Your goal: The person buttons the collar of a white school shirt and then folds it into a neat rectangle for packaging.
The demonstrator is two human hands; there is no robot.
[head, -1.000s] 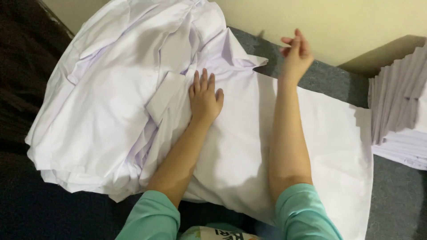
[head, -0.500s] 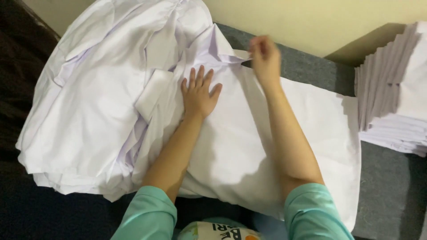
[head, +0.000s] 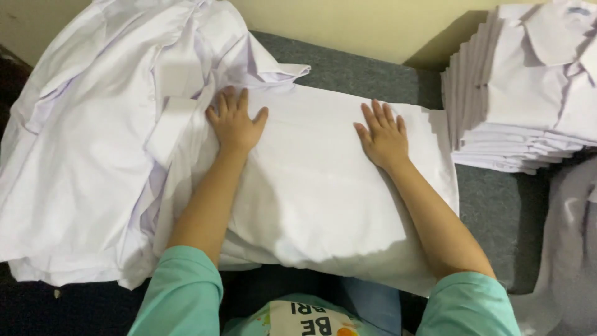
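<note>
A white shirt (head: 311,186) lies spread flat on the grey padded surface (head: 497,205) in front of me. My left hand (head: 234,121) rests palm down on its left part, fingers apart, beside a loose pile of unfolded white shirts (head: 93,137). My right hand (head: 384,134) presses flat on the shirt's right part, fingers spread, a little short of its right edge. Neither hand grips anything. Both arms come out of green sleeves at the bottom of the view.
A neat stack of folded white shirts (head: 528,93) stands at the right against a pale yellow wall (head: 373,25). More white cloth (head: 572,249) hangs at the lower right. Dark floor shows at the far left.
My right hand has come down from the air near the collar and moved right, landing flat on the shirt. My left hand stays pressed in place. The view has shifted right, showing more of the folded stack.
</note>
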